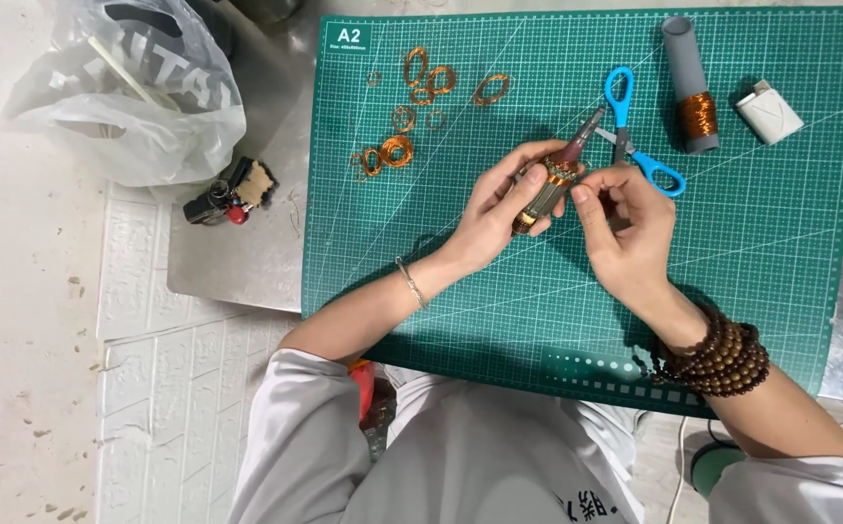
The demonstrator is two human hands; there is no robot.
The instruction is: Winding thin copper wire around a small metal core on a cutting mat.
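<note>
Green cutting mat (751,291) underneath — left hand (499,209) clasps the motor armature (550,186) mid-mat, shaft toward 1 o'clock to expose windings, right hand (625,228) pinching at its collar — scissors (635,136) just beyond.

2 hands (499,209), 1 scissors (635,136), 1 wire spool (690,85), 1 bag (130,92)

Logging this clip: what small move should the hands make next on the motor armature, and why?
Probably the right hand pinches and pulls a wire loop free, since its fingers sit at the armature's windings, the left hand grips it, and pulled copper coils lie nearby.
</note>
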